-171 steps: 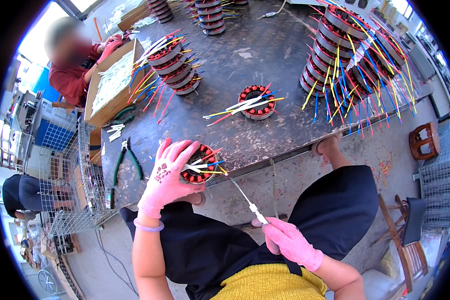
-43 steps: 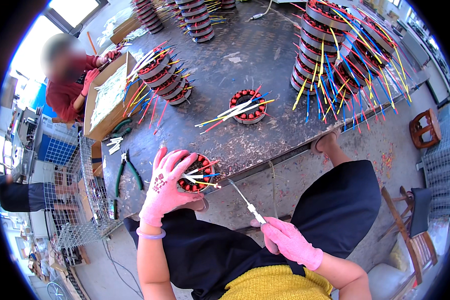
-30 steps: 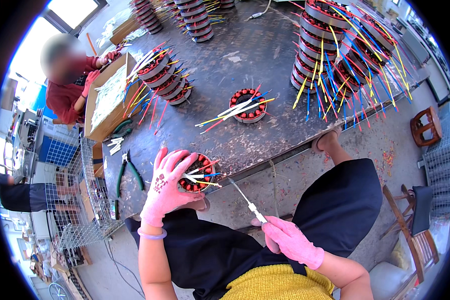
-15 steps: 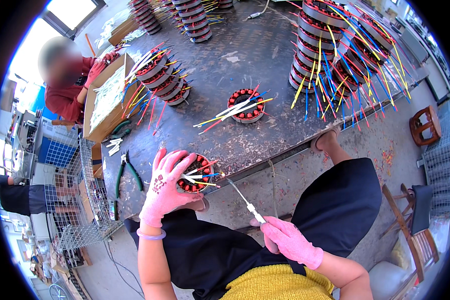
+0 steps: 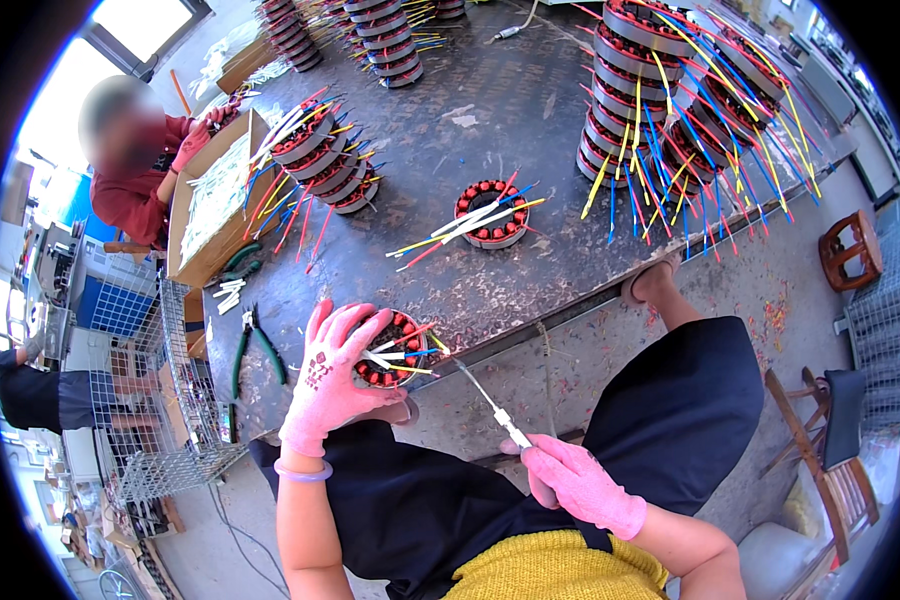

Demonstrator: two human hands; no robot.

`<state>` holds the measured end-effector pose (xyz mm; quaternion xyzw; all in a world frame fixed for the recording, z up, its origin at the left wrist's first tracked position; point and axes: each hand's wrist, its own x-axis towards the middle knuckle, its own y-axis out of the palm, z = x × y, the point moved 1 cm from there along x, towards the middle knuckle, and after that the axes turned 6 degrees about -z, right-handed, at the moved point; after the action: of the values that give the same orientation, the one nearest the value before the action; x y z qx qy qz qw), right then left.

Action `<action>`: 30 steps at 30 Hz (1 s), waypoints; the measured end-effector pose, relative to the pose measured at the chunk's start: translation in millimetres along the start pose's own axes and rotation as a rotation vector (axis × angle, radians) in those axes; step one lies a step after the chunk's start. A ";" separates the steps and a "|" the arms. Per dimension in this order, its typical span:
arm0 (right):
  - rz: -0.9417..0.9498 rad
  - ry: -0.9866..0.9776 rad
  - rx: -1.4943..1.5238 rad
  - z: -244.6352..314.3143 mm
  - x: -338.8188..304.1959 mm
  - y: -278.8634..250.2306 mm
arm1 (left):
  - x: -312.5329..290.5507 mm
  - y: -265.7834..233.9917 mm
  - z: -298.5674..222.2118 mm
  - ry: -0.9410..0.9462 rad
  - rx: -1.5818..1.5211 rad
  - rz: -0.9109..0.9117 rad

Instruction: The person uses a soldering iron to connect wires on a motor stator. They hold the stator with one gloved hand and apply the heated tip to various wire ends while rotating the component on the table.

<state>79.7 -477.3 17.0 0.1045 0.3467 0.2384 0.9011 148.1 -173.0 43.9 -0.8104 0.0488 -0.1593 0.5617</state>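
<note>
At the table's near edge my left hand [image 5: 338,372], in a pink glove, is closed round a ring-shaped motor stator [image 5: 402,324] with red windings. White-sleeved red, blue and yellow leads [image 5: 410,352] stick out from it to the right. My right hand [image 5: 582,484], also in a pink glove, grips a slim tool with a white handle and a long thin metal shaft [image 5: 498,408]. Its tip lies close to the lead ends; whether they touch I cannot tell. Farther back on the table rests another stator [image 5: 500,240], its white-sleeved leads pointing left.
Tall stator stacks [image 5: 610,110] with many coloured leads stand at the right. A shorter stack [image 5: 340,180] is at the left, beside a cardboard box [image 5: 178,240] of white sleeves. Green-handled pliers [image 5: 252,345] lie near my left hand. A co-worker [image 5: 130,200] sits at the far left.
Both hands have kept nearly the same position, with the stator and the slim tool still held. The coloured lead ends near the tool's tip have shifted slightly.
</note>
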 end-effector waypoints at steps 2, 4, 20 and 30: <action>0.004 -0.011 0.000 -1.4 0.4 -0.2 | 0.0 0.2 -0.4 -0.001 0.000 0.000; -0.010 -0.006 -0.032 3.2 -0.7 0.9 | 0.0 0.7 -0.1 -0.004 0.000 0.007; 0.000 -0.018 -0.071 -1.5 1.4 -1.1 | 1.4 1.2 1.9 0.007 -0.002 0.007; 0.011 -0.010 0.043 -5.2 1.1 -0.5 | 1.3 0.6 0.0 -0.001 -0.002 0.002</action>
<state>77.1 -477.1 12.4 0.1269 0.3464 0.2354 0.8991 149.4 -173.5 43.6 -0.8110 0.0493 -0.1584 0.5611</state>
